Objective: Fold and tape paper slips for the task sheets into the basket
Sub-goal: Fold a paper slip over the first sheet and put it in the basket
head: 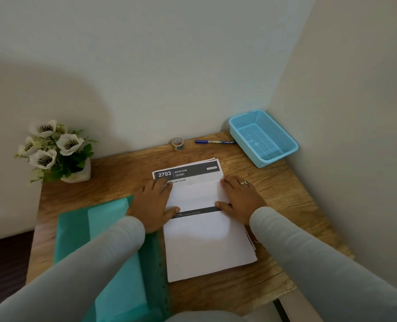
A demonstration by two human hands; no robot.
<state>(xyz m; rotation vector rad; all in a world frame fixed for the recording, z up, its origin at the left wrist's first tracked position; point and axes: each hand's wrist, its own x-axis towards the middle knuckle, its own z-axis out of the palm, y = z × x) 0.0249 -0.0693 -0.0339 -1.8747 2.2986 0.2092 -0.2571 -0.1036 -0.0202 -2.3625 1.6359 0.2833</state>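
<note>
Head view: left hand point(155, 201) and right hand point(239, 198) lie flat, pressing an early fold into top sheet point(193, 196); tape point(177, 143) untouched far; basket point(262, 135) far right holds nothing.

2 long light-grey fabric sleeves cover the arms. The left sleeve point(88, 263) and the right sleeve point(320, 259) are alike: plain, smooth and of 1 even colour, wide near the camera and narrowing toward the wrist. Each ends at the wrist, where the bare left hand point(155, 203) and right hand point(239, 201) emerge. 1 narrow silver-coloured metal ring point(243, 182) circles a finger of the right hand.
</note>
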